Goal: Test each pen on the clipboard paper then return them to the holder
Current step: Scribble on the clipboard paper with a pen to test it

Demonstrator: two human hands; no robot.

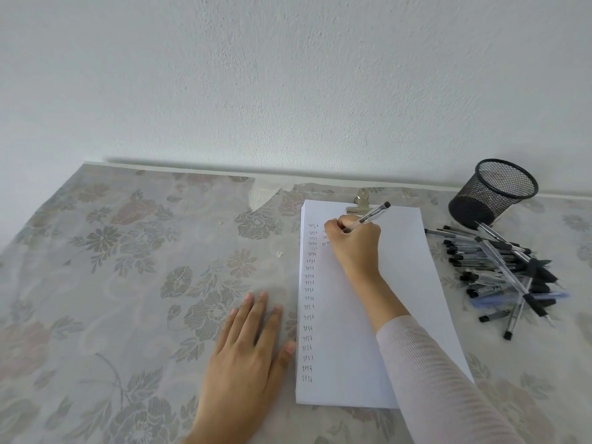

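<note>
head view shows the right hand (354, 240) in a tight grip on a pen (371, 215), tip on the paper (384, 315), holder (493, 193) off to its right, left hand (246, 344) flat on the tabletop (128, 251).

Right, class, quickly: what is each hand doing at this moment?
Left hand: open, flat on the table, holding nothing.
Right hand: closed on a pen, tip at the paper.
</note>
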